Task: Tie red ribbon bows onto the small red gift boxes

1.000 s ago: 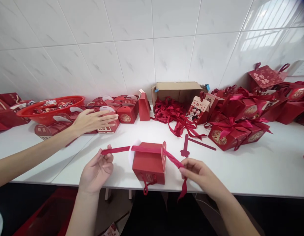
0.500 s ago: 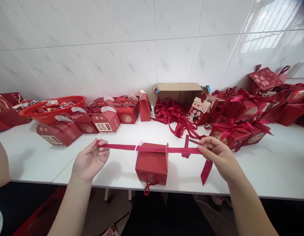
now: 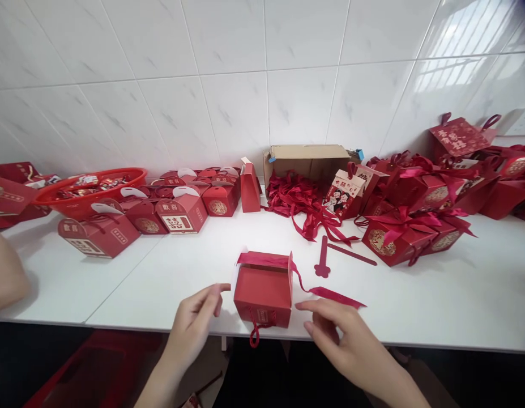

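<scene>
A red gift box (image 3: 263,288) stands at the table's front edge, a red cord loop (image 3: 254,335) hanging from its near side. A dark red ribbon (image 3: 264,260) runs across its top, and its right end lies loose on the table. My left hand (image 3: 198,314) is just left of the box, index finger stretched toward it, holding nothing. On the other side, my right hand (image 3: 336,326) has its fingers apart close to the box's right wall, also empty. Behind the ribbon's loose end lie two flat dark red strips, one a flower-ended strip (image 3: 323,258).
A cardboard box (image 3: 311,152) spilling red ribbons stands at the back by the tiled wall. Finished boxes with bows (image 3: 398,238) are heaped at right. Several red boxes (image 3: 183,212) and a red basin (image 3: 135,177) of sweets fill the left. Another person's arm (image 3: 5,272) reaches in from the left.
Both hands have let go of the stretched ribbon and come down beside the box. The ribbon's right end has dropped onto the table. At left, the other person's hand has come into view.
</scene>
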`<state>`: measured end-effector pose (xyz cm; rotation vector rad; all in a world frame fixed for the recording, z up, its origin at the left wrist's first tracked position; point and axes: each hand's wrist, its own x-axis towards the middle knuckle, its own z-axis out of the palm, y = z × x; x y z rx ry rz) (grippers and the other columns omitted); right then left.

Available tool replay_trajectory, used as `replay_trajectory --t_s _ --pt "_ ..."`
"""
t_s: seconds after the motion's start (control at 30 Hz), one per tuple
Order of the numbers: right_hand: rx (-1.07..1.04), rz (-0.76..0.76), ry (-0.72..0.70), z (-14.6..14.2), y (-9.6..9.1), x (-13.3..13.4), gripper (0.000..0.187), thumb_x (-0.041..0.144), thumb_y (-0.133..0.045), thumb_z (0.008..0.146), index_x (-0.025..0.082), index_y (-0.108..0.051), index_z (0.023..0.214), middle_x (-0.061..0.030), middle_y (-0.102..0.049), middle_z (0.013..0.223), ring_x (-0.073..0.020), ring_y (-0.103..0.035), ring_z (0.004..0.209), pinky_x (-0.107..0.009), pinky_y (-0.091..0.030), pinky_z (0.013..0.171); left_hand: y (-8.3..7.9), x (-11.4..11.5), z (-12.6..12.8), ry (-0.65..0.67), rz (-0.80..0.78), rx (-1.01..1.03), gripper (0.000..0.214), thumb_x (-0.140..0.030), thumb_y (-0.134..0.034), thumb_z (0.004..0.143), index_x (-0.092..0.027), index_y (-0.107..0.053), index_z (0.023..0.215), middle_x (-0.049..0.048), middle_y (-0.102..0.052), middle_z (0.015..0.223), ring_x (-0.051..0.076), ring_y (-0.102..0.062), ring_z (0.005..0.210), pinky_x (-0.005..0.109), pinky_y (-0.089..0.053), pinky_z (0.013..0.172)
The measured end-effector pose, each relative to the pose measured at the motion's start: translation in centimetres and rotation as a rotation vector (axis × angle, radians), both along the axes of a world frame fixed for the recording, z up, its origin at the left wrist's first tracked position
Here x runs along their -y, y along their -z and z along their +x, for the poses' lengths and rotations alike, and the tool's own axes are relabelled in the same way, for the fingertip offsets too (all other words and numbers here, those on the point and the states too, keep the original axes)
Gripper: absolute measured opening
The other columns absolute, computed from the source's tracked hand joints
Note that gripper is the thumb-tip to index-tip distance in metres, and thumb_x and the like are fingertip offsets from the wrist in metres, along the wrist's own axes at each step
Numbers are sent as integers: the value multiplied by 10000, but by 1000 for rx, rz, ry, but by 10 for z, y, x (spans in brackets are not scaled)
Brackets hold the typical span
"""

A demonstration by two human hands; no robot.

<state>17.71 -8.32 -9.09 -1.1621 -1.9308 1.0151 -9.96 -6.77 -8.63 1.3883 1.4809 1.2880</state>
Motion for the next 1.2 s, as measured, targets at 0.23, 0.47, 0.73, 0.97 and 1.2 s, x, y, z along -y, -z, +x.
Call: replay_trajectory --t_s 0.23,0.47,0.73,0.97,1.2 --pt "-468 -355 234 -24 13 -12 465 541 -408 900 168 -571 1124 32 -467 569 -131 -440 522 -271 -381 537 -1 -17 19 70 -127 285 133 -324 -621 786 -218 -696 813 8 -607 688 160 -525 644 229 -410 579" --pt "-1292 -432 378 -30 5 -29 213 439 -620 813 261 -636 930 -4 -570 977 -79 -455 614 -225 -411 512 -24 -44 33 -49 -232 1094 220 -297 -513 879 -211 -675 1001 53 -693 914 166 -658 801 290 -530 725" --pt "-1365 -416 508 -18 9 -33 100 304 -706 748 248 -673 823 28 -514 729 -72 -462 582 -207 -444 494 -33 -38 23 -209 -130 1197 236 -201 -456 901 -175 -688 869 29 -671 736 108 -643 633 217 -539 581" --pt "-1250 -271 524 -12 2 -35 164 370 -690 765 248 -694 875 19 -559 719 -90 -522 621 -234 -493 566 -44 -39 9 -200 -69 1121 262 -217 -423 920 -180 -682 904 29 -670 752 111 -620 605 210 -498 488" --pt "-1214 -2 525 -2 -28 -46 158 323 -721 747 239 -676 872 24 -590 737 -76 -525 588 -222 -467 556 -63 -42 3 -175 142 956 201 -222 -498 897 -200 -697 920 4 -691 824 93 -619 658 195 -511 524"
